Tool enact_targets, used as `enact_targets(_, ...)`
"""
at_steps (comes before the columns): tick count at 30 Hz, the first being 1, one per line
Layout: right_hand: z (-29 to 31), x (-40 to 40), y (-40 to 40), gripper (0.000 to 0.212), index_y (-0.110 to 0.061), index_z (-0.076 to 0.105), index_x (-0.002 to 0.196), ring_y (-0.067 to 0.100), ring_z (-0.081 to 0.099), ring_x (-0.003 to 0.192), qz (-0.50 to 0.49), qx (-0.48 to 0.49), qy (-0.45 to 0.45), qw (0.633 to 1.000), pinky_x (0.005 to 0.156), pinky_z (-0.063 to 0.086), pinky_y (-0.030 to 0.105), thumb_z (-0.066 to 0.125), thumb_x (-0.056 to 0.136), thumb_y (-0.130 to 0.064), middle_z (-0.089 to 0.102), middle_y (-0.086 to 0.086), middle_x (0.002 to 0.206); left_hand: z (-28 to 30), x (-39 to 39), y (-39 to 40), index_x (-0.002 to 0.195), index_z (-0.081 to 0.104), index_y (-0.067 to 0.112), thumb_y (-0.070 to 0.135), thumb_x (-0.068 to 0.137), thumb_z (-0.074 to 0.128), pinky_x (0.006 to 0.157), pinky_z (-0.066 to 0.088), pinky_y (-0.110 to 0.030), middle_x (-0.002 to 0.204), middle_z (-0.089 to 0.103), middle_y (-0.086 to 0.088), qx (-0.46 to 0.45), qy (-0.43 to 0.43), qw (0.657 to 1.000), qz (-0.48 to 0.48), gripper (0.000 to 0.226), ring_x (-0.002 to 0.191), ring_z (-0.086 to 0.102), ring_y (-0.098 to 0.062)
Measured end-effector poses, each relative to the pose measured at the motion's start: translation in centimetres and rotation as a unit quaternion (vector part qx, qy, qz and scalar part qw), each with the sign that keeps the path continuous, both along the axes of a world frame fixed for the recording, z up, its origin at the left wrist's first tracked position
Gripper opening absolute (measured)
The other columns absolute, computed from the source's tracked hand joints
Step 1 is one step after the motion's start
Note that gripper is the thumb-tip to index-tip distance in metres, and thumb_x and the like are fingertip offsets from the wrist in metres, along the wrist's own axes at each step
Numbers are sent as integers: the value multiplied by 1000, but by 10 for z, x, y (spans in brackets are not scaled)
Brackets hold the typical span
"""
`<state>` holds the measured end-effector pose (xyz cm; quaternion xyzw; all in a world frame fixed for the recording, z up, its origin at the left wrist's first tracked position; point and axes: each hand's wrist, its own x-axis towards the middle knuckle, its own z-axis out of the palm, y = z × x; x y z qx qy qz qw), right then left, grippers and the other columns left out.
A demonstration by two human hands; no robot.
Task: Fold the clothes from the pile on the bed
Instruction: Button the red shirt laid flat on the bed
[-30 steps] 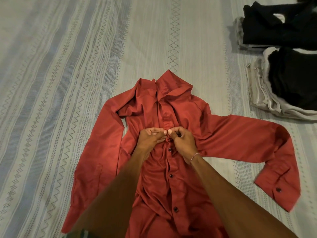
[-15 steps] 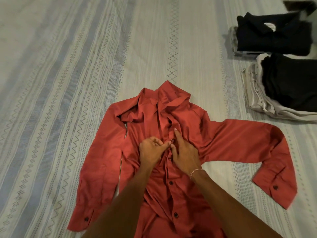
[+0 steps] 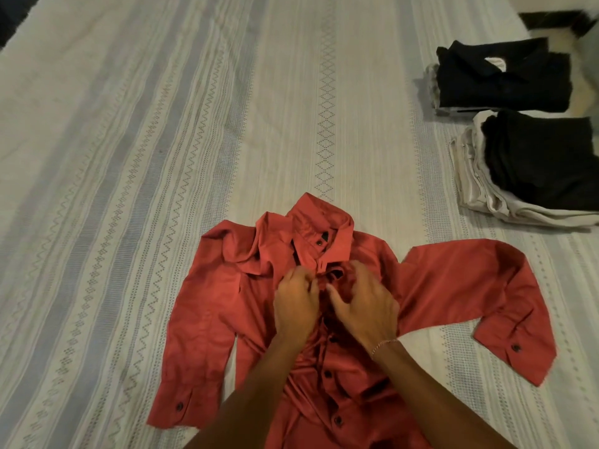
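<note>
The red shirt (image 3: 340,306) lay front-up on the striped bedspread (image 3: 162,157), collar pointing away from the person, both sleeves spread. This shirt served as the reference for all positions.

Since the earlier views, both hands had moved up the placket toward the collar. One second before, they pinched the front lower down; half a second before, they were shifting upward. At inspection, the left hand (image 3: 296,303) and right hand (image 3: 364,306) sat side by side just below the collar, fingers curled into bunched cloth at the placket. Motion blur prevented confirming whether either hand was clamped on a button; the fabric between them appeared gathered.

Judgement: buttoning was progressing upward, with the lower buttons seemingly fastened and the collar button (image 3: 319,243) still open. Folding proper had not begun.

Beyond the shirt's right sleeve (image 3: 453,286), two stacks of folded clothes (image 3: 518,124) rested well apart from it.
</note>
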<state>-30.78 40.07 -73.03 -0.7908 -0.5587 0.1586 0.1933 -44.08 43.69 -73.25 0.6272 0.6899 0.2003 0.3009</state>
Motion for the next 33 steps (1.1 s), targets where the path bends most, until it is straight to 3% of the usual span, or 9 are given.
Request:
enact_targets(3,-8,-3,27,36,-17,61,117,29,61,99,55,2,-22,998,62,51,36,68,90,-39,61,6,109,1,13,22,98,68,4,7,92,62,77,53,-46,104,62,-11,16,23,998,-58,9,86,63,-29)
enact_targets(6,-13,-2,49,16,-18,69,97,26,63,84,59,-11,-11,998,60,46,33,63,94,-33,65,4,95,-6,16,32,97,68,4,13,94,63,77,52,-46,103,62,-11,1,52,997,-48,11,88,62,-30)
enact_targets(10,-14,1,56,24,-11,59,78,8,55,58,-166,63,229,957,58,39,29,62,98,-24,60,-5,65,-21,7,32,98,71,7,20,91,70,74,53,-43,91,65,-11,6,21,999,-45,15,83,63,-30)
enact_targets(13,-11,-2,47,19,-12,51,83,2,48,50,-285,135,327,891,56,35,27,55,102,-14,51,-6,62,-28,4,31,92,71,9,18,88,74,71,53,-42,86,66,-7,14,17,999,-46,11,80,64,-27)
enact_targets(16,-11,-17,39,10,-11,58,93,4,61,57,-207,125,384,891,53,48,21,62,100,-17,65,-2,72,-32,7,36,84,71,9,16,85,76,68,55,-39,82,71,-4,8,6,999,-33,9,75,66,-22)
enact_targets(20,-23,-28,43,15,-11,70,103,1,68,73,-183,54,426,885,64,54,15,75,89,-10,72,-5,85,-26,8,43,85,75,9,11,87,74,62,55,-27,74,73,-2,-72,-160,981,77,3,61,64,-7)
enact_targets(23,-29,-28,50,14,-13,76,104,4,71,77,-200,20,432,879,73,61,25,75,89,-11,75,-8,84,-20,1,48,81,75,13,10,92,72,54,50,-18,65,68,-2,-147,-304,928,155,12,55,58,-6)
enact_targets(28,-34,-22,52,8,-24,79,83,21,74,85,-189,2,462,867,83,61,48,75,91,-25,77,-5,84,-20,-2,52,89,77,8,15,90,74,59,51,-16,68,68,-5,-164,-340,917,129,7,59,59,-5)
enact_targets(33,-31,-13,54,15,-9,78,99,18,73,94,-202,-23,557,805,95,58,42,69,95,-20,78,6,96,-24,0,52,88,77,8,12,89,75,65,54,-18,73,73,0,-156,-343,920,108,5,65,66,-4)
